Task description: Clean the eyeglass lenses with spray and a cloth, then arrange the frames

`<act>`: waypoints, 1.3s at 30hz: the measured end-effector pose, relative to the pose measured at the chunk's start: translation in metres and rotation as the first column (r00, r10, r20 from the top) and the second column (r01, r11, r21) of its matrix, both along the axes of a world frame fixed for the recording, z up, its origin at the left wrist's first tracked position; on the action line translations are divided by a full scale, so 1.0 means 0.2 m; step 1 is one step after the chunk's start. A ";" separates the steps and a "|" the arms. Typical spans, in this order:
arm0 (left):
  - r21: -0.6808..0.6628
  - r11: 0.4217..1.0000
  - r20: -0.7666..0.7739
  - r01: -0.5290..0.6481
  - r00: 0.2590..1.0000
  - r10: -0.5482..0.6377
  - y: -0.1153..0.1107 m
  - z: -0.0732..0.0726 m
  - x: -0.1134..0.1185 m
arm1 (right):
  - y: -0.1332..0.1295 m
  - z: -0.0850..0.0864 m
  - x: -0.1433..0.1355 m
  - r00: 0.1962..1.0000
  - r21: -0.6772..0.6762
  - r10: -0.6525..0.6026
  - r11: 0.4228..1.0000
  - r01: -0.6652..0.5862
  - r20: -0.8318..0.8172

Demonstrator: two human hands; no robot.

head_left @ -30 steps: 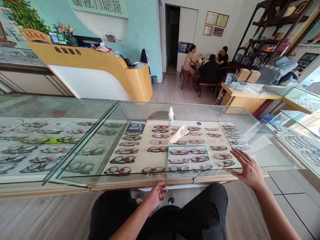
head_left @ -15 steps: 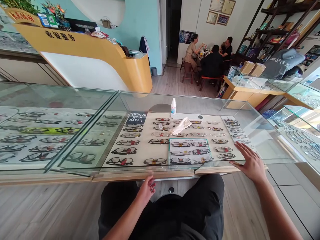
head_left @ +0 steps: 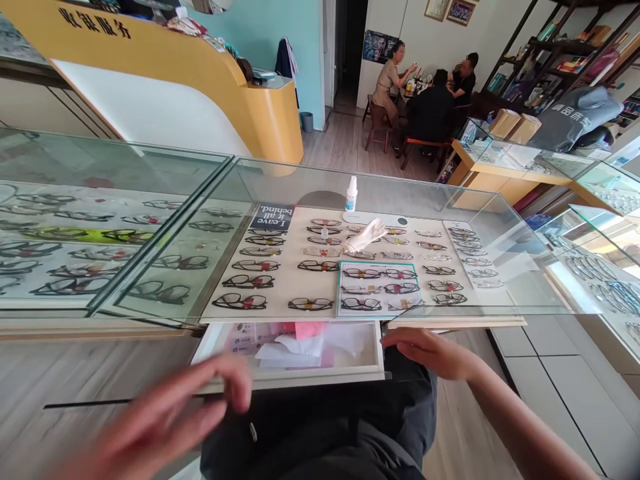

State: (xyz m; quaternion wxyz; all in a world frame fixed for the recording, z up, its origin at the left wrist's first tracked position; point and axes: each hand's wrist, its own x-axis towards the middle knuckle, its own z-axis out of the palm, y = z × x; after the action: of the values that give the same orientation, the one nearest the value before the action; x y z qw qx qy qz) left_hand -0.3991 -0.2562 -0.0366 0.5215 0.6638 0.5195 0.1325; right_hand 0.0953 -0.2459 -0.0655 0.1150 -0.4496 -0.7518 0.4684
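Observation:
A drawer [head_left: 295,379] stands pulled out under the glass display case [head_left: 490,319]. Pink paper [head_left: 309,329] and white sheets [head_left: 287,353] lie inside it. My left hand [head_left: 185,400] is by the drawer's front left corner, blurred by motion. Its thumb and forefinger are apart, with nothing seen between them. At the drawer's right side is my right hand [head_left: 430,350], fingers stretched out and nothing held; whether it touches the drawer wall I cannot tell.
Rows of eyeglasses [head_left: 253,265] lie inside the case. A spray bottle [head_left: 351,193] and a pale glove [head_left: 367,235] rest on its glass. Beyond stand a yellow counter [head_left: 277,120] and seated people [head_left: 430,100]. My legs [head_left: 320,427] are below the drawer.
The drawer has come out from under the case. My left hand has moved left and nearer the camera; my right hand has come off the glass, down and left to the drawer's side.

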 end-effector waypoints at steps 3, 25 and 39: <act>0.412 0.907 -0.268 -0.090 0.939 0.215 0.25 0.02 0.02 | 0.16 -0.17 -0.08 0.991 0.001 0.006 1.000 -0.006 0.132; 0.708 0.703 -0.209 0.067 0.971 0.119 1.29 -0.12 0.81 | 0.38 -0.42 -0.39 0.944 0.344 -0.038 0.935 -0.082 0.328; 0.784 0.615 -0.346 -0.082 0.766 0.542 1.32 0.07 -0.11 | 0.28 -0.46 -0.25 0.963 0.405 -0.054 0.912 -0.060 0.264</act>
State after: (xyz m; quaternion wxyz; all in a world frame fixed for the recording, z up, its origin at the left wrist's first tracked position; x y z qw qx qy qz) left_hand -0.4219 0.0073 -0.0234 0.0051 0.7159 0.6614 0.2236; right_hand 0.0450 -0.1903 -0.1575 0.1027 -0.4737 -0.8424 0.2354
